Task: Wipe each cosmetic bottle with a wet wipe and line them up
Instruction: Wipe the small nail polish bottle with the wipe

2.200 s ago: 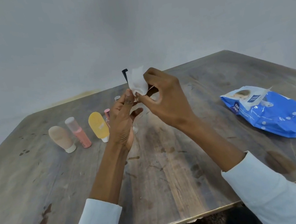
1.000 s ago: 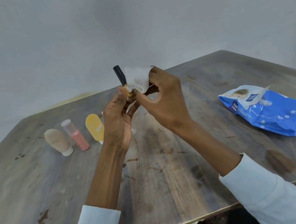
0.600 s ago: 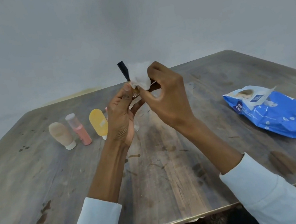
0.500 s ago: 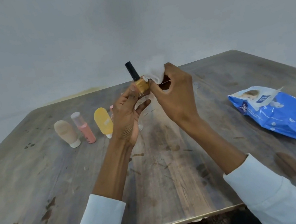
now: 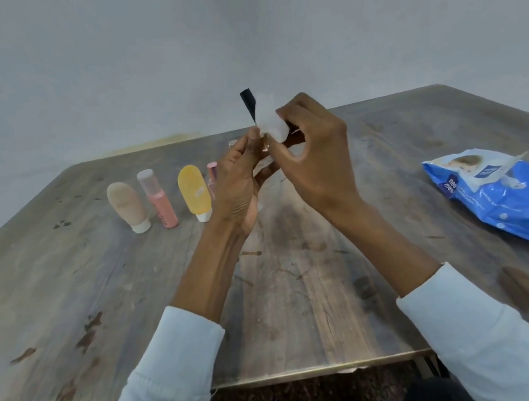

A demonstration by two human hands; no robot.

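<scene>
While the left hand (image 5: 236, 184) pinches the lower part of a small bottle with a slim black cap (image 5: 248, 104) between thumb and fingers (image 5: 242, 145), the right hand (image 5: 315, 157) presses a crumpled white wet wipe (image 5: 271, 121) against it, fingers clenched around the damp cloth. Only the cap shows clearly; the wipe and both hands hide the bottle's body, raised above the middle of the worn, grey-brown wooden tabletop (image 5: 98, 296).

Behind the left hand, bottles stand in a row on the far left of the tabletop: a beige rounded squeeze tube on a white cap (image 5: 127, 206), just beside it a tall pink cylinder with a frosted clear cap (image 5: 157, 200), then a yellow rounded squeeze tube on a white cap (image 5: 195, 192), and a slim pink bottle with a metallic rose cap (image 5: 212, 177), partly hidden by the hand.

Well apart on the right lies a glossy blue plastic pack of wet wipes (image 5: 515, 198), soft and crinkled, its white label flap lifted open. Pale blue sleeves (image 5: 486, 338) cover both forearms.
</scene>
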